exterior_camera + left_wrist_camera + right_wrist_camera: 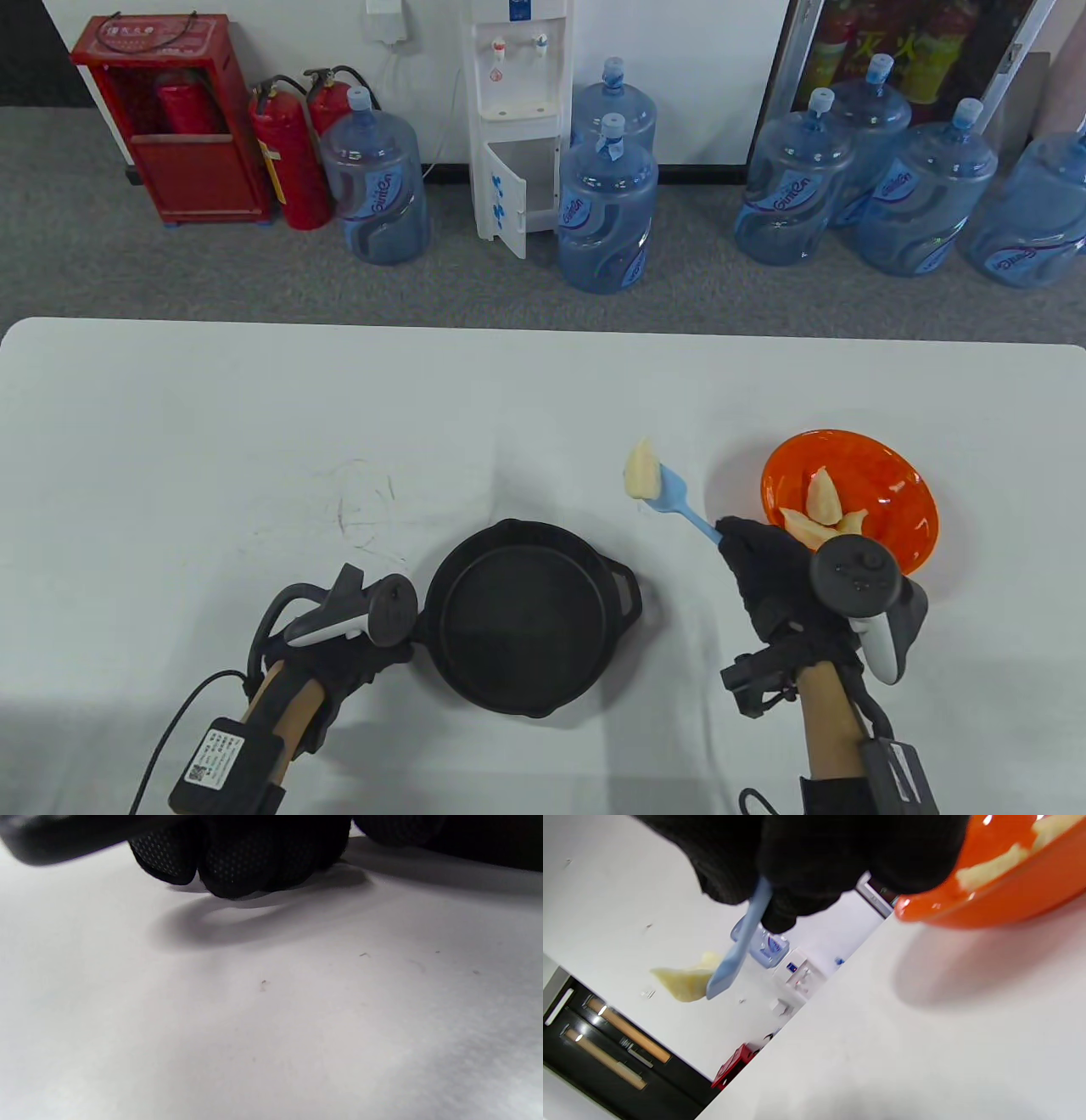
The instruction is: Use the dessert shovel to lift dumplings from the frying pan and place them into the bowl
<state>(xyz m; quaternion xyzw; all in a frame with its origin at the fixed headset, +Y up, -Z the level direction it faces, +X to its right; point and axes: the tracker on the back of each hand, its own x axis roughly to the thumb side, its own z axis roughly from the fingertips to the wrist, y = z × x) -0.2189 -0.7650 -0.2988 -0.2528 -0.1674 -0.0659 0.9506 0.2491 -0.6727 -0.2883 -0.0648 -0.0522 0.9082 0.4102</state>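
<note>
The black frying pan (pixel 526 620) stands near the table's front edge with nothing in it. My left hand (pixel 361 654) is at its left side, fingers (pixel 237 861) curled round the dark pan handle (pixel 63 836). My right hand (pixel 736 536) grips the blue dessert shovel (pixel 674 497) by its handle. One pale dumpling (pixel 641 469) lies on the blade, held in the air between pan and bowl. The orange bowl (pixel 899 501) sits to the right and holds a few dumplings (pixel 823 501). The right wrist view shows the shovel (pixel 742 942), its dumpling (pixel 683 982) and the bowl (pixel 1009 895).
The white table (pixel 254 441) runs wide to the left and back. Beyond its far edge, on the floor, stand water bottles (pixel 607 212), a water dispenser (pixel 517 119) and fire extinguishers (pixel 288 161).
</note>
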